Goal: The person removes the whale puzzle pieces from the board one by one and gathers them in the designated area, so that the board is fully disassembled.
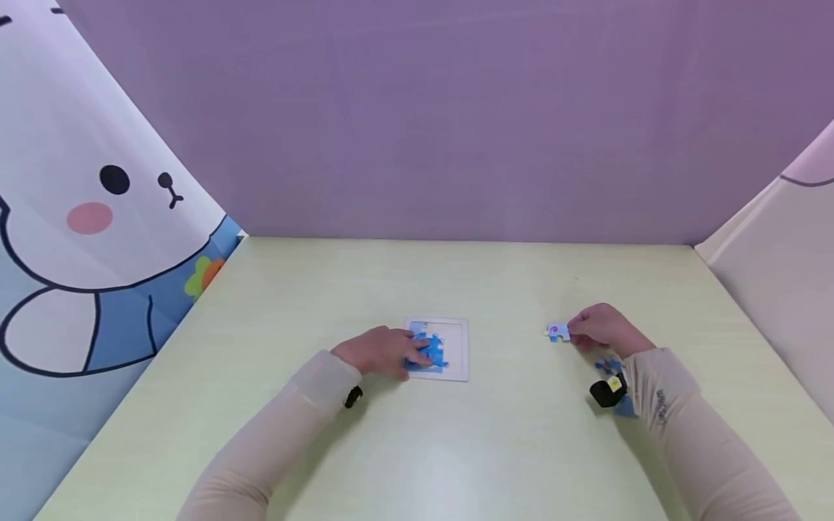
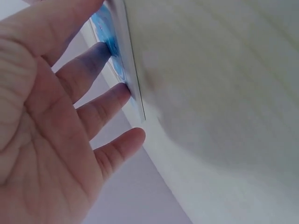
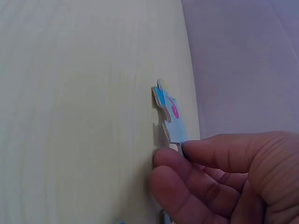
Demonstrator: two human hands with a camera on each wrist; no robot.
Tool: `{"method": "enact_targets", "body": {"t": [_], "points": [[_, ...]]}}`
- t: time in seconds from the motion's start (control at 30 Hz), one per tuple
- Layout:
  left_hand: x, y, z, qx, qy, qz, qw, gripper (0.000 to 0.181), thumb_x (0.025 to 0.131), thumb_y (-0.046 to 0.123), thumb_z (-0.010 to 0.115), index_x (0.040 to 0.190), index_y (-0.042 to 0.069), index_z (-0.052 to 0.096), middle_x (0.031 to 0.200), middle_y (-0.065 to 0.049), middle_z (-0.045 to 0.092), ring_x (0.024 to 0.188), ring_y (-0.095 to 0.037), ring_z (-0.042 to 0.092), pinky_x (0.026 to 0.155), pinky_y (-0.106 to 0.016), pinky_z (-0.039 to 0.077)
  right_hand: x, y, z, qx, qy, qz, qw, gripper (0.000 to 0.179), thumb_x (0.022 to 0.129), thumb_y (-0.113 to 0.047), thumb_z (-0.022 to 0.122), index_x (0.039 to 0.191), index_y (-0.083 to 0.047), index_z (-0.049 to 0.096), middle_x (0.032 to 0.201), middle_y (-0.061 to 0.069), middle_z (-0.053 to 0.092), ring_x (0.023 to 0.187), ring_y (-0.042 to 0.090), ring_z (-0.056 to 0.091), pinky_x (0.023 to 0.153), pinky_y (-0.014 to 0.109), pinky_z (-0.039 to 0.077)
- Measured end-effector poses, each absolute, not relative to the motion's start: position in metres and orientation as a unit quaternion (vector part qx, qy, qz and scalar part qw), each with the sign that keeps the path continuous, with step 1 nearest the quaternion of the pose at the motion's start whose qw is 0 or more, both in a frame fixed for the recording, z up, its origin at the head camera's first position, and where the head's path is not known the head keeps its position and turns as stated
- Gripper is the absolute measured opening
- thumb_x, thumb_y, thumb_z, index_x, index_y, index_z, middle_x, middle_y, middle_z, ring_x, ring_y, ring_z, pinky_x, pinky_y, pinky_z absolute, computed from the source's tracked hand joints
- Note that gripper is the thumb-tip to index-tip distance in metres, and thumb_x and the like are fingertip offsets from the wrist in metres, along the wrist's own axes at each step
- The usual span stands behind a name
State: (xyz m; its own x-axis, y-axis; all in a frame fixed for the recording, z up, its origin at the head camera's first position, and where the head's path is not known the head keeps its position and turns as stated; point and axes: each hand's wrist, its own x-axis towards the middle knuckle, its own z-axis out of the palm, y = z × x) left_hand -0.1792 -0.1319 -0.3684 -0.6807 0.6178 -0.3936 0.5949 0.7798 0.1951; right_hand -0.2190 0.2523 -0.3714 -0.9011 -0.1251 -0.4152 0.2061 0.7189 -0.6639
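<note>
A jigsaw puzzle piece [image 1: 558,332], pale blue with a pink spot, is pinched by its edge between the thumb and fingers of my right hand [image 1: 602,327]. In the right wrist view the same puzzle piece [image 3: 174,116] is tilted just off the tabletop. My left hand [image 1: 386,351] rests with spread fingers on a square white puzzle tray [image 1: 460,351]. Joined blue pieces [image 1: 435,349] fill the tray's left part, partly hidden under those fingers. The left wrist view shows the straight fingers [image 2: 105,109] along the tray's edge [image 2: 135,88].
Loose blue puzzle pieces [image 1: 609,364] lie under my right wrist, one [image 1: 625,407] half hidden by the black wrist camera [image 1: 609,392]. The pale table [image 1: 495,449] meets a purple cloth wall [image 1: 469,130] at the back. A cartoon-printed cloth [image 1: 85,289] stands at the left.
</note>
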Motion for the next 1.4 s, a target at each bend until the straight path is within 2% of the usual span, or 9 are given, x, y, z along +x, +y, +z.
{"method": "enact_targets", "body": {"t": [0.23,0.43,0.53,0.7,0.93,1.13,1.3,1.4], "points": [[-0.178,-0.133,-0.37,0.347,0.916,0.018,0.203,0.046,0.089,0.021,0.068,0.133,0.03,0.058,0.153,-0.002,0.034,0.139,-0.023,0.032,0.105,-0.037,0.035,-0.217,0.253,-0.368,0.024,0.903,-0.362,0.228,0.021,0.093,-0.01,0.054,0.101,0.007,0.064,0.07,-0.001,0.066,0.062,0.013,0.061,0.052,0.027,0.038],[-0.182,-0.133,-0.369,0.344,0.918,-0.018,0.195,0.057,0.089,0.028,0.067,0.143,0.029,0.047,0.154,-0.002,0.032,0.14,-0.027,0.031,0.105,-0.042,0.035,-0.217,0.242,-0.357,-0.005,0.914,-0.344,0.216,0.029,0.093,-0.012,0.056,0.11,0.011,0.059,0.075,0.002,0.065,0.062,0.014,0.061,0.051,0.026,0.04],[-0.184,-0.135,-0.369,0.334,0.92,-0.022,0.203,0.06,0.09,0.031,0.067,0.145,0.029,0.043,0.155,-0.001,0.03,0.141,-0.026,0.029,0.106,-0.044,0.033,-0.216,0.228,-0.353,-0.035,0.918,-0.336,0.208,0.03,0.092,-0.013,0.058,0.109,0.011,0.058,0.075,0.004,0.063,0.065,0.014,0.06,0.056,0.028,0.044],[-0.186,-0.138,-0.368,0.348,0.915,-0.025,0.202,0.053,0.091,0.032,0.066,0.141,0.032,0.05,0.154,-0.005,0.032,0.139,-0.03,0.031,0.107,-0.045,0.032,-0.213,0.196,-0.349,-0.084,0.917,-0.335,0.201,0.027,0.09,-0.012,0.062,0.106,0.008,0.061,0.077,0.008,0.063,0.067,0.015,0.058,0.064,0.03,0.049],[-0.183,-0.143,-0.369,0.381,0.904,-0.032,0.192,0.045,0.094,0.033,0.061,0.139,0.033,0.052,0.153,-0.013,0.032,0.139,-0.036,0.03,0.107,-0.046,0.033,-0.213,0.152,-0.354,-0.156,0.919,-0.302,0.199,0.028,0.088,-0.014,0.065,0.109,0.004,0.063,0.079,0.007,0.066,0.069,0.018,0.06,0.066,0.031,0.048],[-0.182,-0.147,-0.372,0.386,0.9,-0.036,0.199,0.045,0.096,0.034,0.058,0.14,0.034,0.05,0.154,-0.013,0.03,0.139,-0.037,0.028,0.107,-0.047,0.033,-0.21,0.121,-0.361,-0.181,0.935,-0.249,0.177,0.03,0.088,-0.019,0.067,0.114,-0.003,0.065,0.095,0.006,0.066,0.084,0.019,0.059,0.075,0.037,0.048],[-0.182,-0.146,-0.372,0.396,0.897,-0.042,0.194,0.046,0.096,0.035,0.057,0.141,0.034,0.048,0.154,-0.013,0.029,0.139,-0.038,0.028,0.106,-0.049,0.034,-0.205,0.103,-0.362,-0.183,0.946,-0.208,0.166,0.034,0.087,-0.022,0.07,0.118,-0.009,0.065,0.093,0.002,0.065,0.08,0.017,0.056,0.068,0.033,0.046],[-0.183,-0.145,-0.371,0.41,0.892,-0.049,0.184,0.047,0.096,0.036,0.056,0.142,0.034,0.047,0.154,-0.014,0.03,0.138,-0.039,0.03,0.104,-0.049,0.036,-0.203,0.094,-0.361,-0.187,0.95,-0.186,0.164,0.036,0.087,-0.024,0.07,0.12,-0.011,0.065,0.096,0.003,0.066,0.082,0.017,0.056,0.07,0.034,0.046]]}}
